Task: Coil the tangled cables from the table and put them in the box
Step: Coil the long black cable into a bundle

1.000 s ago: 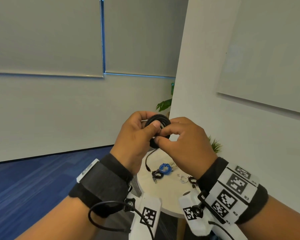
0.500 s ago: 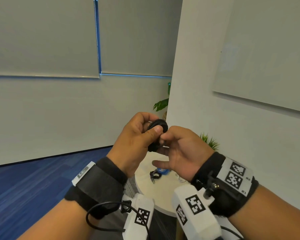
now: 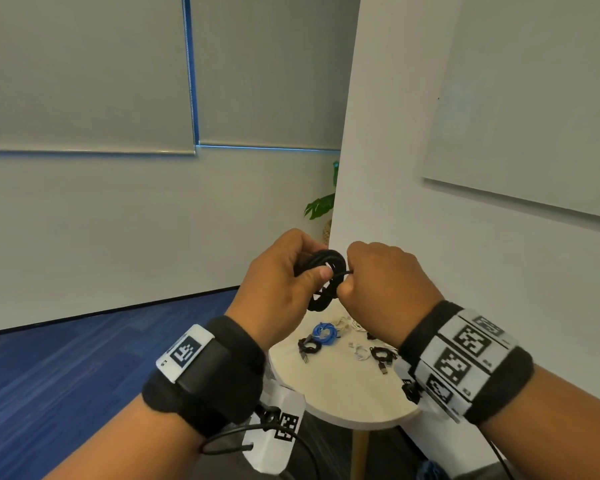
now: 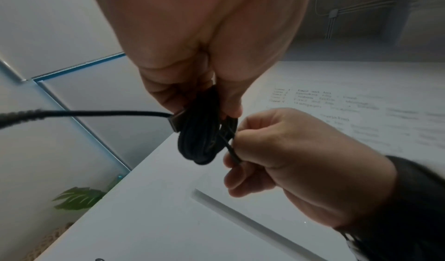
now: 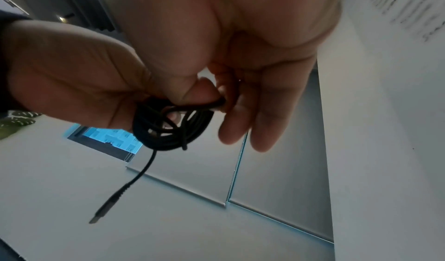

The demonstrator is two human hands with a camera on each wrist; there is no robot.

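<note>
A black cable coil is held up in the air above the table. My left hand grips its left side, thumb on the front. My right hand pinches one black strand at the coil's right edge. In the right wrist view the coil shows crossed loops, and a loose end with a plug hangs below it. On the round white table lie a blue coil, a small black cable, a white cable and another black cable. No box is in view.
A white wall corner stands just behind the hands, with a whiteboard on its right face. A green plant peeks out behind the corner. Blue carpet lies to the left of the table.
My right hand has turned from below the coil, fingers spread, to its right edge and now pinches a strand. The coil has tilted to face me more.
</note>
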